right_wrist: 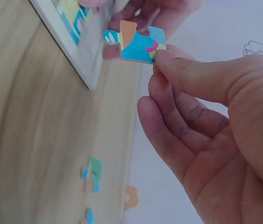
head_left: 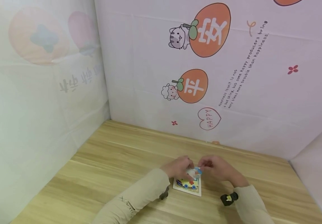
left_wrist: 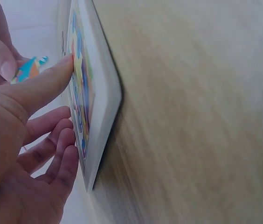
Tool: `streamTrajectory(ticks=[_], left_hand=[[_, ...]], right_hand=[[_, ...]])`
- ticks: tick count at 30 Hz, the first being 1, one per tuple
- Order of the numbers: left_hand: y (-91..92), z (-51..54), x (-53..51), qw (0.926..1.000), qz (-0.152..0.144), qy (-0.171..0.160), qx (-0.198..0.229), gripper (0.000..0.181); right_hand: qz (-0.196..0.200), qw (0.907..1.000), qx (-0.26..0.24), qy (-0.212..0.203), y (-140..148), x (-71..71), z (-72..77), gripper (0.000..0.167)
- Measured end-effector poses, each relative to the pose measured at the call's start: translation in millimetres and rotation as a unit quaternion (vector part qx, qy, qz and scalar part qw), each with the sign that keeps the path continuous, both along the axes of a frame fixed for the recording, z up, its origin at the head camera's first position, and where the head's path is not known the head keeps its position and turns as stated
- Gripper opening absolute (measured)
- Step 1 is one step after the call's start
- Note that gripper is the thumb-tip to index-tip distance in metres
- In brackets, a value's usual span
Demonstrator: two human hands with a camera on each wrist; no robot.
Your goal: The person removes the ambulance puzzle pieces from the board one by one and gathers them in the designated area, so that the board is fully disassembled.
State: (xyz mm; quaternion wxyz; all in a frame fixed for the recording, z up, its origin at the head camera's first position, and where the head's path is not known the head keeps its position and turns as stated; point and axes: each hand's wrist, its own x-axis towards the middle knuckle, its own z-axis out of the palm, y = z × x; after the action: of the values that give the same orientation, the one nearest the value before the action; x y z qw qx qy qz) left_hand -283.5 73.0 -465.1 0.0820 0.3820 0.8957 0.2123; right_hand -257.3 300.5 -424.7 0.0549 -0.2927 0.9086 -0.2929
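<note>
A small jigsaw puzzle in a white-rimmed tray [head_left: 187, 191] lies on the wooden table in the head view, its picture showing blue wheels and a red cross. My left hand [head_left: 179, 168] is over its left side. In the left wrist view the thumb rests on the picture of the puzzle tray [left_wrist: 107, 86], and the other fingertips lie along the edge, loosely bent. Between thumb and fingers my right hand [right_wrist: 206, 112] pinches a jigsaw piece [right_wrist: 138, 49], blue and orange with a pink-and-yellow flower. The piece is held up beside the tray's far right corner.
Two loose puzzle pieces, one green and blue [right_wrist: 93, 175] and one mostly cut off by the frame [right_wrist: 89, 216], lie on the table [head_left: 121, 155] in the right wrist view. Printed white cloth walls [head_left: 149, 62] stand at the back and sides.
</note>
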Motion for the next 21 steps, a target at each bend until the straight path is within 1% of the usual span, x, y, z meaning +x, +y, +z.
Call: streamTrajectory(ticks=[5,6,12,16,21], left_hand=[[-1.3,0.0,1.2,1.0,0.006,-0.004,-0.001,0.049],[-1.6,0.2,1.4,1.0,0.006,-0.004,-0.001,0.049],[-2.3,0.3,2.5,1.0,0.005,0.001,-0.003,0.048],[-2.1,-0.9,2.0,1.0,0.005,0.004,-0.004,0.048],[-1.6,-2.8,0.8,0.9999,0.008,0.004,-0.008,0.048]], right_hand=[[0.003,0.9999,-0.005,0.011,16,3.5,8.3,0.01],[-0.003,0.9999,-0.004,0.011,20,4.5,9.6,0.01],[-0.06,0.998,0.015,0.015,55,11.2,12.0,0.006],[-0.082,0.9962,0.025,0.019,88,13.5,10.9,0.006],[-0.126,0.99,0.061,0.018,127,13.5,9.5,0.008]])
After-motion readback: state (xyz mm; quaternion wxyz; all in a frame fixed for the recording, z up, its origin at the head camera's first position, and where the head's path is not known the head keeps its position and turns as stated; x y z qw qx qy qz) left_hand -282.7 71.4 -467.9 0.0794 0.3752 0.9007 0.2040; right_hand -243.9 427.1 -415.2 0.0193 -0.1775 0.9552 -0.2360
